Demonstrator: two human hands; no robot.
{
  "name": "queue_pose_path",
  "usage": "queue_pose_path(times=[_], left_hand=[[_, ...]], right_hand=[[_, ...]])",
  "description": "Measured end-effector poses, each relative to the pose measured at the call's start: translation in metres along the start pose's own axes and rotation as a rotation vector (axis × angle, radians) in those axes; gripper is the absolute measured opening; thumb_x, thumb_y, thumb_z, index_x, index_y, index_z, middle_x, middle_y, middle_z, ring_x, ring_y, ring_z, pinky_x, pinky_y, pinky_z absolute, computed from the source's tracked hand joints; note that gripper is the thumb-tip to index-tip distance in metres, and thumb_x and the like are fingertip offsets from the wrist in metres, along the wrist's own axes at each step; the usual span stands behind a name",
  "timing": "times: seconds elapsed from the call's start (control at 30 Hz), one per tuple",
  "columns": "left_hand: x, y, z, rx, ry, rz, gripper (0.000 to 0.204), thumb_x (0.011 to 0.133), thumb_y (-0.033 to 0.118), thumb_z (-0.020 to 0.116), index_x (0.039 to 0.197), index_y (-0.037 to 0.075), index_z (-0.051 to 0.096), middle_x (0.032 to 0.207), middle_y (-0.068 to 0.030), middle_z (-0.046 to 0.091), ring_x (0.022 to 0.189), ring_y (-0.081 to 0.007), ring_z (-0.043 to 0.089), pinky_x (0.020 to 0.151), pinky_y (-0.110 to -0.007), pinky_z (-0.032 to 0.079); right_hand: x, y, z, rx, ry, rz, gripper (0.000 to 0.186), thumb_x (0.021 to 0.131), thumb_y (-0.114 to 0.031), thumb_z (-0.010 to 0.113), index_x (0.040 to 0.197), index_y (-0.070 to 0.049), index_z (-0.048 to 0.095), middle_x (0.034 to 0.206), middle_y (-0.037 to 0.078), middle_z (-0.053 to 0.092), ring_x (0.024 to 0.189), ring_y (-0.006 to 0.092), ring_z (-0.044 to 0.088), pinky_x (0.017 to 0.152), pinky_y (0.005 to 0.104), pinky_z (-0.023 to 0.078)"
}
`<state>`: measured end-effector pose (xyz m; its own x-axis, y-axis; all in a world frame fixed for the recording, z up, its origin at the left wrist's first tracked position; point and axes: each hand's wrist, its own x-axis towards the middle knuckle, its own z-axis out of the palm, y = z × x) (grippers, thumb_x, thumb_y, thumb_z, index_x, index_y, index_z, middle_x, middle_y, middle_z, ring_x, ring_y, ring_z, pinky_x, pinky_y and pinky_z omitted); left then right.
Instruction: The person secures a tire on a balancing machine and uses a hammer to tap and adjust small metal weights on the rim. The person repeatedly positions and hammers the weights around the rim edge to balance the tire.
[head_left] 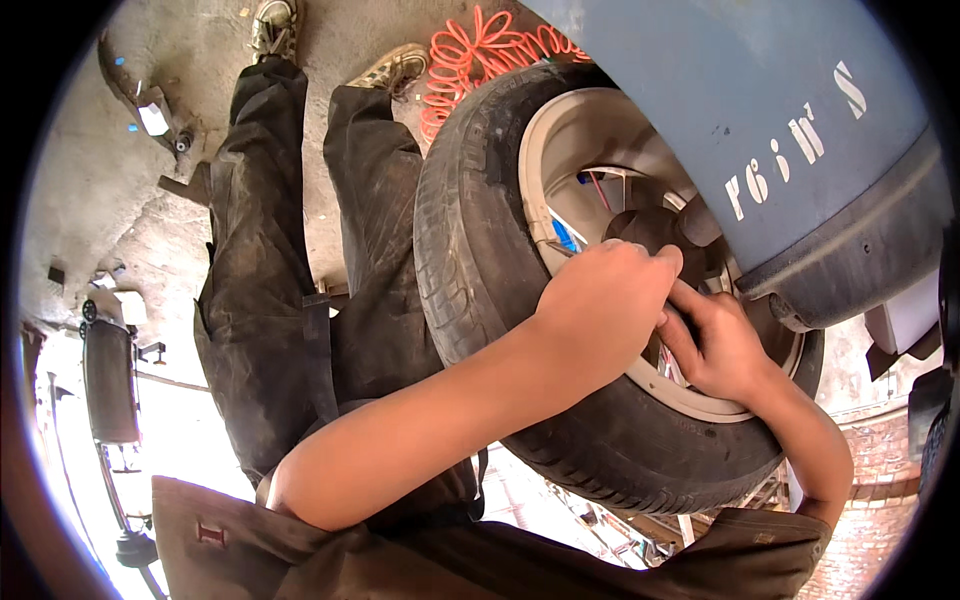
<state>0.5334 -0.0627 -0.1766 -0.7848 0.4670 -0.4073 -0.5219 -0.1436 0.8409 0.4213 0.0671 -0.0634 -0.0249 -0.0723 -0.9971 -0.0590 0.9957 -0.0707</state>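
Observation:
A tyre (475,240) on a pale wheel rim (540,150) lies between my legs (250,260) and a blue-grey vehicle panel (760,110). My left hand (610,310) is closed in a fist over the wheel's centre; what it grips is hidden. My right hand (715,340) is just beside it at the rim's lower right, fingers curled toward the left hand around something I cannot make out. A small blue object (563,236) shows inside the rim above my left hand. The dark centre (640,228) of the wheel is partly covered by my hands.
A coiled orange hose (475,45) lies on the concrete floor (165,235) above the tyre. A dark black wheeled item (108,375) is at the far left. A dark bumper (850,265) juts over the wheel at the right, with brickwork (870,470) below it.

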Motion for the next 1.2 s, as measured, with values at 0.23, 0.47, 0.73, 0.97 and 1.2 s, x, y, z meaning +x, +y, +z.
queue_pose_path(times=[0.23, 0.47, 0.73, 0.97, 1.2], left_hand=[[-0.005, -0.003, -0.007, -0.068, -0.022, 0.03, 0.016, 0.086, -0.003, 0.063, 0.099, -0.003, 0.055, 0.086, -0.0224, 0.067, 0.089, -0.0459, 0.066, 0.078, -0.055, 0.051], [0.001, -0.008, -0.004, -0.015, -0.109, 0.077, 0.012, 0.082, -0.003, 0.06, 0.093, -0.006, 0.061, 0.085, -0.0264, 0.07, 0.089, -0.0456, 0.069, 0.082, -0.053, 0.052], [0.007, -0.004, -0.004, 0.011, -0.15, 0.029, 0.011, 0.078, -0.002, 0.061, 0.088, -0.007, 0.064, 0.078, -0.0263, 0.069, 0.084, -0.0435, 0.071, 0.076, -0.051, 0.054], [0.013, -0.003, -0.005, 0.004, -0.181, 0.003, 0.011, 0.081, 0.004, 0.067, 0.088, -0.005, 0.067, 0.077, -0.0238, 0.07, 0.079, -0.0413, 0.072, 0.073, -0.05, 0.056], [0.007, -0.001, 0.003, 0.164, -0.137, 0.016, 0.022, 0.089, 0.016, 0.072, 0.1, -0.002, 0.066, 0.084, -0.017, 0.071, 0.083, -0.0357, 0.072, 0.077, -0.045, 0.055]], right_hand=[[0.006, 0.013, 0.001, 0.405, -0.189, 0.159, 0.035, 0.109, -0.033, 0.059, 0.11, 0.001, 0.065, 0.062, 0.005, 0.055, 0.056, 0.0144, 0.054, 0.055, 0.0345, 0.042], [0.016, 0.016, -0.014, 0.795, -0.486, 0.398, 0.046, 0.112, -0.046, 0.05, 0.1, -0.003, 0.061, 0.064, 0.001, 0.055, 0.051, 0.009, 0.047, 0.045, 0.0269, 0.036], [0.024, 0.031, -0.019, 0.93, -0.609, 0.392, 0.054, 0.111, -0.052, 0.046, 0.102, -0.001, 0.059, 0.062, 0.006, 0.051, 0.04, 0.0107, 0.04, 0.036, 0.0263, 0.03], [0.032, 0.046, -0.024, 1.055, -0.685, 0.369, 0.051, 0.111, -0.049, 0.047, 0.106, 0.001, 0.06, 0.063, 0.007, 0.05, 0.037, 0.0109, 0.037, 0.034, 0.0263, 0.027], [0.026, 0.047, -0.018, 0.945, -0.638, 0.358, 0.045, 0.111, -0.045, 0.05, 0.108, -0.001, 0.061, 0.063, 0.005, 0.052, 0.04, 0.0102, 0.039, 0.036, 0.0244, 0.029]])
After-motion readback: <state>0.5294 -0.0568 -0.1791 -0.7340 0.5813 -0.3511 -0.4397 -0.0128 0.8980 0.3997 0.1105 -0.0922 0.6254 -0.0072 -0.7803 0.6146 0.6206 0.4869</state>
